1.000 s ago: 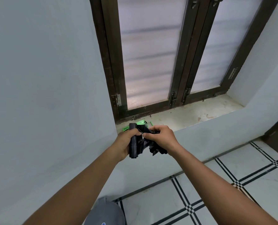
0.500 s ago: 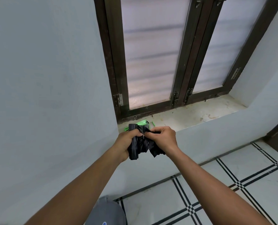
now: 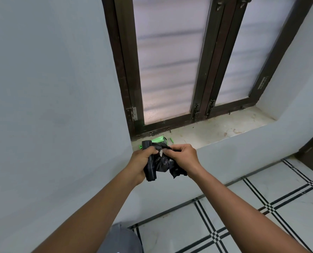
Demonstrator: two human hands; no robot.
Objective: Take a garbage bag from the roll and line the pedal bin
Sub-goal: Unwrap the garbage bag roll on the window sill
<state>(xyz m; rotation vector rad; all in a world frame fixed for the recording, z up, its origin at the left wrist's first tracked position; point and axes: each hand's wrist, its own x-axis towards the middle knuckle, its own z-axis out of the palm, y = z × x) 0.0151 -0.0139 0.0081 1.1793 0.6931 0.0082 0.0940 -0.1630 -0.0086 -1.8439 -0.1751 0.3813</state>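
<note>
A black roll of garbage bags (image 3: 150,170) stands upright in my left hand (image 3: 142,159), which is closed around its middle. My right hand (image 3: 184,157) pinches the loose end of a black bag (image 3: 163,164) that hangs crumpled between both hands. Both hands hover in front of the window sill's left end. The grey rounded lid of the pedal bin (image 3: 120,240) shows at the bottom edge, under my left forearm; its body is out of view.
Green packaging (image 3: 160,139) lies on the stone window sill (image 3: 216,130) just behind my hands. A dark-framed frosted window (image 3: 170,70) rises above it. A pale wall stands on the left. A white tiled floor (image 3: 243,225) with black lines lies lower right.
My hands have stayed at the sill. My right hand's fingers have shifted along the bag's top edge, pulling a thin strip of it taut away from the roll.
</note>
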